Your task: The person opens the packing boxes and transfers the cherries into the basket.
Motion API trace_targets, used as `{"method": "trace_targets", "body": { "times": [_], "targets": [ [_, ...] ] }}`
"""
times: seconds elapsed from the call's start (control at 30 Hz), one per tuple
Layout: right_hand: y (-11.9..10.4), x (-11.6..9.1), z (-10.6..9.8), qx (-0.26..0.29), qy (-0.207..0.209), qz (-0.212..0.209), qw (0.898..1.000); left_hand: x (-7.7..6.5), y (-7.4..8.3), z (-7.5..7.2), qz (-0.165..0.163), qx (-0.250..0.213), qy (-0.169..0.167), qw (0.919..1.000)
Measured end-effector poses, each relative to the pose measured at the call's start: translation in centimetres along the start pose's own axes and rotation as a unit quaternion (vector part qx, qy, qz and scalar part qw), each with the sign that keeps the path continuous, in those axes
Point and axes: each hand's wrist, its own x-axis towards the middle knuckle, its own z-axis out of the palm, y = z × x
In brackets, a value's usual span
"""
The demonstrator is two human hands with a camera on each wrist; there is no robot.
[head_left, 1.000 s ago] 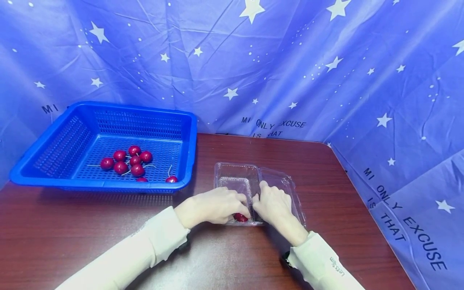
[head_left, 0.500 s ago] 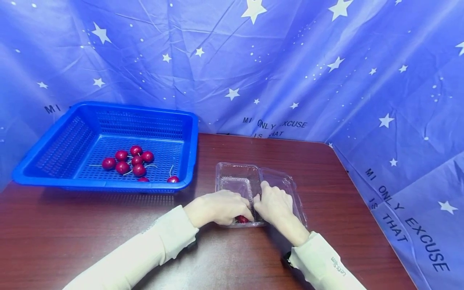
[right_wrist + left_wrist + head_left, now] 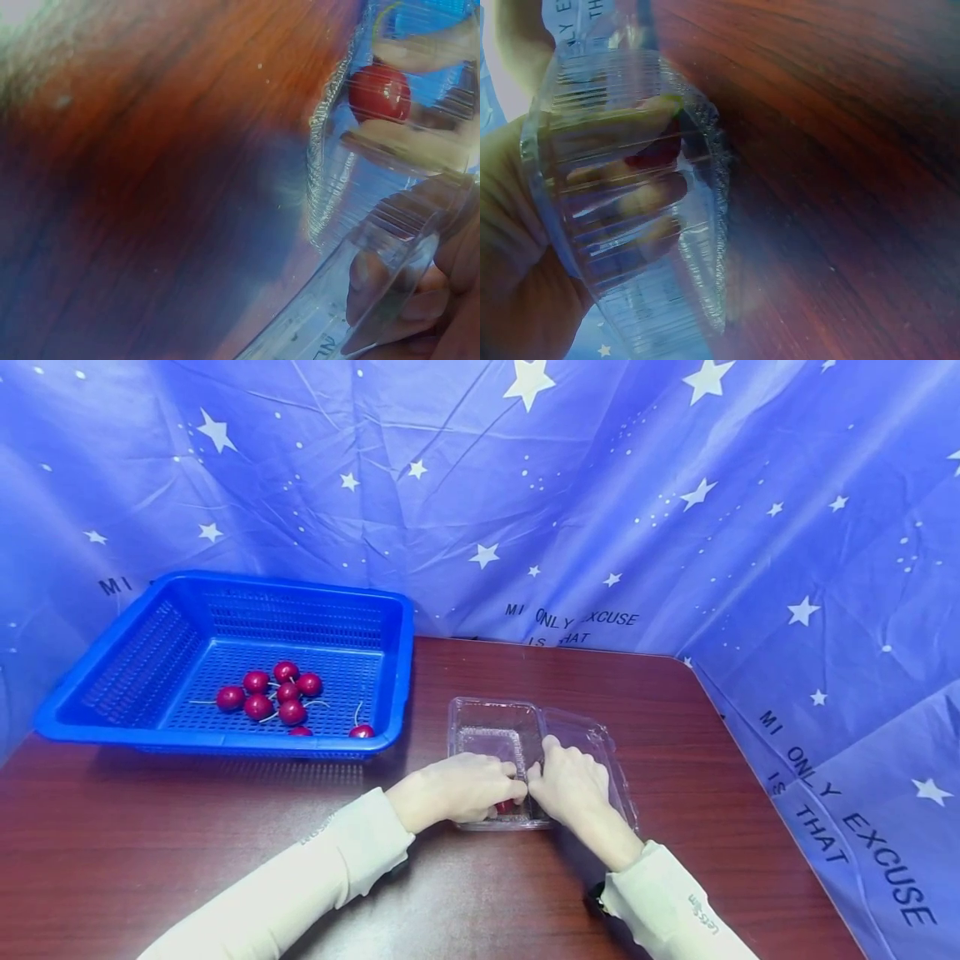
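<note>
A clear plastic clamshell box (image 3: 486, 742) lies on the table with its lid (image 3: 592, 737) folded out to the right. My left hand (image 3: 474, 787) reaches down into the near part of the box. Between its fingers is a glossy red cherry (image 3: 380, 94), seen through the ribbed wall in the right wrist view; the left wrist view shows the cherry (image 3: 657, 152) dimly through the plastic. A pale green stem (image 3: 384, 16) rises beside the fingers. My right hand (image 3: 572, 785) grips the box at the edge between base and lid, its fingers curled over the plastic.
A blue perforated basket (image 3: 67, 727) stands on the left, holding several red cherries (image 3: 258, 707) with thin stems. One cherry (image 3: 362, 732) sits apart at its near right corner. A blue starry cloth (image 3: 420, 527) hangs behind and right of the brown table (image 3: 480, 893).
The left hand has shifted slightly right inside the box with the cherry, its fingers coming close to the right hand. The right hand keeps its grip on the edge; the basket's cherries are unchanged.
</note>
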Motion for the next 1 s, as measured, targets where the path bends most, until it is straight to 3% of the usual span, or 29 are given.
{"method": "trace_targets", "body": {
  "times": [0.27,0.8,1.0],
  "targets": [
    [0.15,-0.23,0.15,-0.005,0.007,-0.004,1.000,0.34,-0.25,0.72,-0.049,-0.001,0.007,0.9988],
    [0.25,-0.22,0.26,-0.003,0.010,-0.005,1.000,0.44,-0.53,0.80,-0.018,0.019,0.032,0.9992],
    [0.13,-0.05,0.24,0.003,0.020,-0.008,1.000,0.31,-0.89,0.70,-0.026,0.012,0.032,0.9991]
  ]
}}
